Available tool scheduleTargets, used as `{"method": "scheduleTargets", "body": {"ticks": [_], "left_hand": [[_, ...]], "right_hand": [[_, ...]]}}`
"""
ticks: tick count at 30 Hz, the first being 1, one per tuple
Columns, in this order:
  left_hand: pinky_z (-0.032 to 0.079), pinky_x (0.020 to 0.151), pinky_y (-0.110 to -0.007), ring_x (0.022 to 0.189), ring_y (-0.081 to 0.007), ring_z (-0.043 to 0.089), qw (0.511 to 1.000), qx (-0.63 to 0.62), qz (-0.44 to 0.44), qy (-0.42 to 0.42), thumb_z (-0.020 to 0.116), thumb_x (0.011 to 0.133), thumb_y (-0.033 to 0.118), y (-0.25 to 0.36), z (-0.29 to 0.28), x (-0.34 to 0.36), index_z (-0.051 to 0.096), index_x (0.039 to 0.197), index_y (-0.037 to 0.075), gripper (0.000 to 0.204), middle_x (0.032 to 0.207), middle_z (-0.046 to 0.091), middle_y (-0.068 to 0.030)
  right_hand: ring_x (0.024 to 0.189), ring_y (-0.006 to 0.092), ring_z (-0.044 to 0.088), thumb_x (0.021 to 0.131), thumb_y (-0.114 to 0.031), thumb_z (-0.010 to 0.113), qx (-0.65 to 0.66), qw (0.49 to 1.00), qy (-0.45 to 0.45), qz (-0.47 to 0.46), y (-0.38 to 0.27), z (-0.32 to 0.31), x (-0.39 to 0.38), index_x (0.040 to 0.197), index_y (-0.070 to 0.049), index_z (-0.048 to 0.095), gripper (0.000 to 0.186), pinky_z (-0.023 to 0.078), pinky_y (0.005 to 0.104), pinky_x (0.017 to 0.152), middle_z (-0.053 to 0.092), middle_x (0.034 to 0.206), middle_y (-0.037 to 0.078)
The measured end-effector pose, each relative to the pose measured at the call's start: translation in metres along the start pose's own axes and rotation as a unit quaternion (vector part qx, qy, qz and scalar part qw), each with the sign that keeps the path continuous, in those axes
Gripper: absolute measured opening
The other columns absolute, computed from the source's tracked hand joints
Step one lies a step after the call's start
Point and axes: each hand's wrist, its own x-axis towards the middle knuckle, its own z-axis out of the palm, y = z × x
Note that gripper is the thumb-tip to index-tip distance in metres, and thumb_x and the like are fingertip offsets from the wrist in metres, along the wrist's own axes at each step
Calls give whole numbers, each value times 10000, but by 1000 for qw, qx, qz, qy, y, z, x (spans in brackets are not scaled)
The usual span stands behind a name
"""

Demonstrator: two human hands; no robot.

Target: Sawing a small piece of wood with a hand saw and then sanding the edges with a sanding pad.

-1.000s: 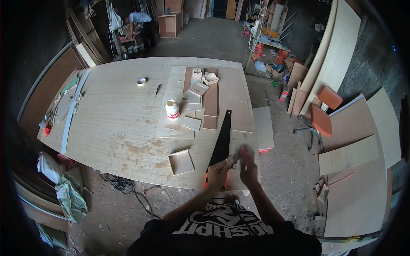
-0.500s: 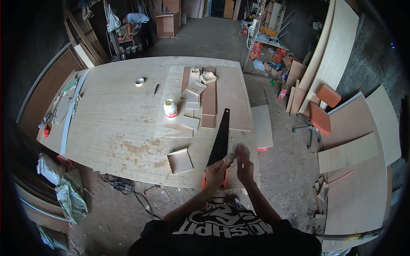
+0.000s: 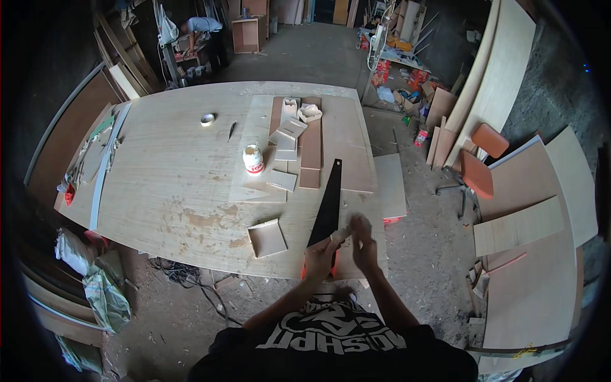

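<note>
Worktable (image 3: 159,191): one large pale board top is seen, stained near its front edge, and everything below is borne on it.
Leaning panels (image 3: 503,83): several pale sheets are stood against the wall at the right; an exact count cannot be made, since they overlap.
Flat boards (image 3: 347,143): at least three long boards are laid side by side past the middle of the table.
Handsaw (image 3: 328,207): one dark blade is laid flat, its tip pointed away from the person; the handle end is covered by the left hand.
Square tray (image 3: 267,238): one shallow wooden square is set near the front edge, just left of the saw.
Small offcuts (image 3: 284,141): about five or six pale blocks are heaped beyond the saw (their edges run together).
Glue bottle (image 3: 253,159): one white bottle is stood upright left of the offcuts.
Tape roll (image 3: 207,119): one small ring is laid far back on the table.
Left hand (image 3: 320,253): it is raised over the saw's near end, fingers curled narrowly round a small wood piece (image 3: 340,235).
Right hand (image 3: 364,239): it is held just beside the left, fingertips pinched on the same piece.
Hidden: the piece's shape is mostly masked by fingers.
</note>
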Motion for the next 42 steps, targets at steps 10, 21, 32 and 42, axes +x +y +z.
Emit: {"method": "scheduleTargets", "body": {"ticks": [10,21,32,42], "left_hand": [[397,555,-186,657,-8,501,998,55,38,9,594,953,250,-13,4,1,708,1017,15,269,859,694,-15],[442,707,-193,787,-14,531,1000,-4,3,11,604,936,176,3,2,4,677,1022,-46,248,820,647,45],[453,688,-196,759,-31,573,999,17,29,4,619,930,185,-3,9,-1,689,1014,-28,240,817,694,-9],[367,540,-192,605,-12,470,1000,5,28,-5,618,928,167,-12,8,4,703,959,2,188,703,590,51]], "right_hand": [[1295,303,449,902,32,480,0,998,36,44,-5,8,-11,1320,-51,513,427,388,378,1057,487,1376,173],[1273,293,483,914,36,479,-47,995,-33,-86,-16,1,-18,1312,-6,510,401,404,346,1029,527,1332,195],[1319,317,419,903,21,509,-37,999,25,5,6,-5,-7,1291,-4,530,389,367,388,1070,493,1365,193],[1292,303,456,933,-10,486,-55,996,3,-66,-18,1,-16,1299,-41,533,370,386,374,1055,512,1353,168]]}}
